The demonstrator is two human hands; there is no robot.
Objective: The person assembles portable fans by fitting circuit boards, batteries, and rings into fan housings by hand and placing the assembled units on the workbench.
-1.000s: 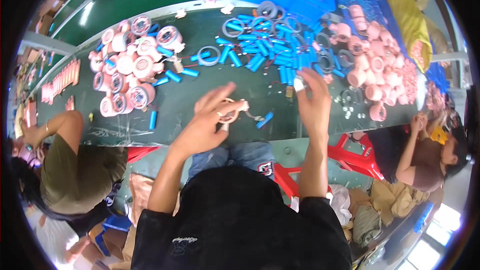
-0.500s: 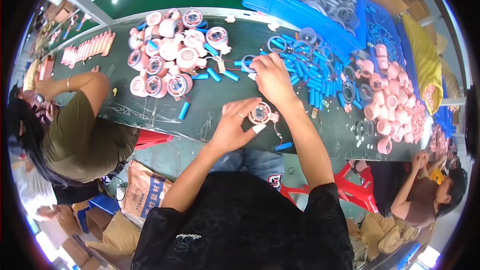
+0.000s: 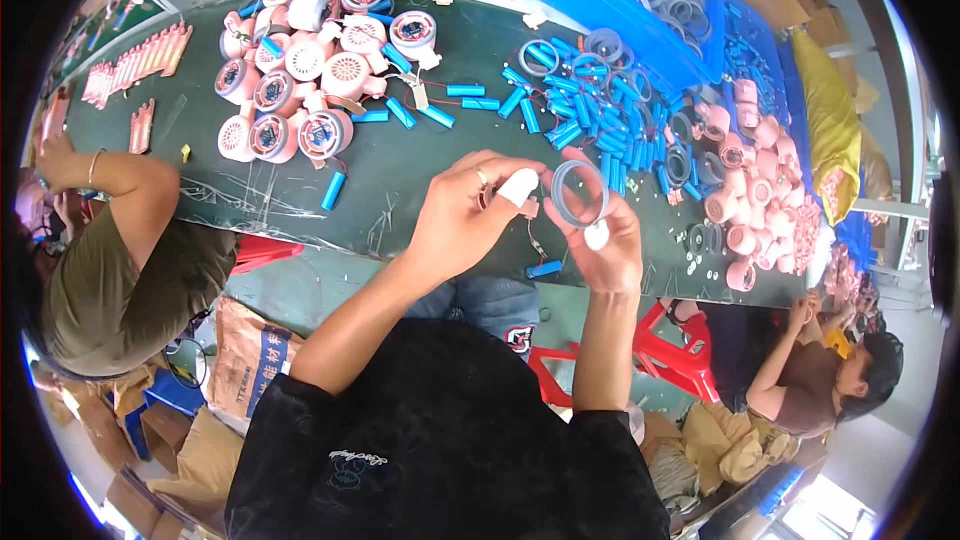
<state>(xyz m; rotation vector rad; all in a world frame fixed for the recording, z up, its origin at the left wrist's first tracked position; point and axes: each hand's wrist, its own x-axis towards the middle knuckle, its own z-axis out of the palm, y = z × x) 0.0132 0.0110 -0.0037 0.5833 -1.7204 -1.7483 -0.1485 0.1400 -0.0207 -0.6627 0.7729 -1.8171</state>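
Observation:
My left hand (image 3: 458, 215) is closed around the small pink fan housing (image 3: 528, 209), mostly hidden behind the fingers; a white cover sits on the thumb. From the housing a thin wire runs down to a blue cylindrical battery (image 3: 543, 268) lying near the table's front edge. My right hand (image 3: 612, 252), palm turned up, grips a grey ring (image 3: 560, 202) between thumb and fingers. The ring stands on edge, just right of the housing and apart from it.
Pink fan heads (image 3: 348, 75) with round circuit boards are heaped at the left. Behind my hands lie loose blue batteries (image 3: 570, 105), and a blue crate (image 3: 600, 15) full of grey rings stands beyond. Pink housings (image 3: 760, 190) pile up at the right. People sit on both sides.
My right hand has come back from the battery pile with a grey ring. My left hand has lifted the pink housing off the table and tilted it. The view has shifted slightly.

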